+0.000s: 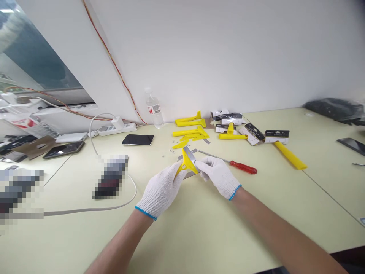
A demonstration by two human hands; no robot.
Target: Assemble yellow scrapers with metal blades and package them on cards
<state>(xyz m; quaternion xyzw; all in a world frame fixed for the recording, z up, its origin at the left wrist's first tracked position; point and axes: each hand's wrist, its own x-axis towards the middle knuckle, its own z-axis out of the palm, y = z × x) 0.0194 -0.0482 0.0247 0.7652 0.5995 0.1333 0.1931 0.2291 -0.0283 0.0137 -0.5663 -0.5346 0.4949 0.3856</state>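
Note:
My left hand [164, 186], in a white knit glove, grips a yellow scraper [186, 163] by its handle, the wide head turned up and to the right. The gloved fingers of my right hand [218, 173] pinch a flat metal blade [190, 155] that lies along the scraper head. Whether the blade is fastened there I cannot tell. Beneath and behind the hands more metal blades lie on the table. A screwdriver with a red handle [243, 167] rests just beyond my right hand. Small screws [172, 152] are scattered near loose yellow scraper parts [180, 144].
Yellow scraper handles [191, 123] lie by the wall, with black-and-white cardboard packages [253, 134] to their right. A water bottle [154, 108], a phone [138, 139] and a power strip [117, 128] stand or lie at the back left. A cable [85, 209] crosses the table's left side.

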